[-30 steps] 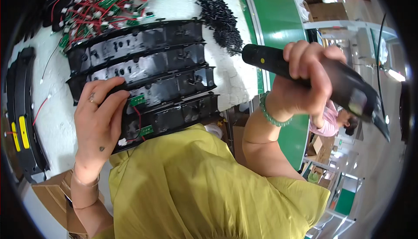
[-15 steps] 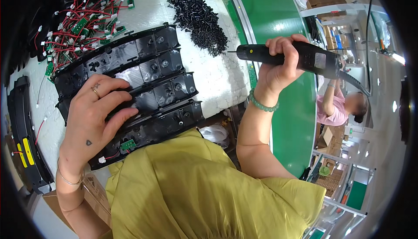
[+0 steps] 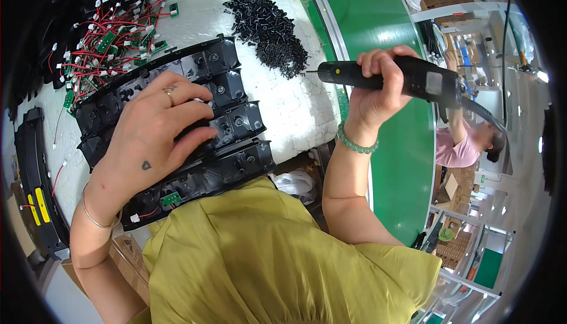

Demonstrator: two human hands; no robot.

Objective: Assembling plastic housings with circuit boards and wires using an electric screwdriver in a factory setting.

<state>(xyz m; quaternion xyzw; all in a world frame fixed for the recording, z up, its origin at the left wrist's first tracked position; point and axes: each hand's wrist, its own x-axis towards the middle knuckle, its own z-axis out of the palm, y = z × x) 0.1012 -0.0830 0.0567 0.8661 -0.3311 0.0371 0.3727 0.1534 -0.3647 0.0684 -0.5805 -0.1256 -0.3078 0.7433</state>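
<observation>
Left hand [image 3: 155,138] moved up, now flat on black plastic housings [image 3: 236,120]; right hand [image 3: 378,90] grips black electric screwdriver [image 3: 396,76], swung nearer to the parts.

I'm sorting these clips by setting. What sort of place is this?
Most likely a factory assembly line. A green conveyor belt runs beside the white bench, where black plastic panels, a pile of black screws and small wired circuit boards lie. The right hand holds an electric screwdriver.
</observation>
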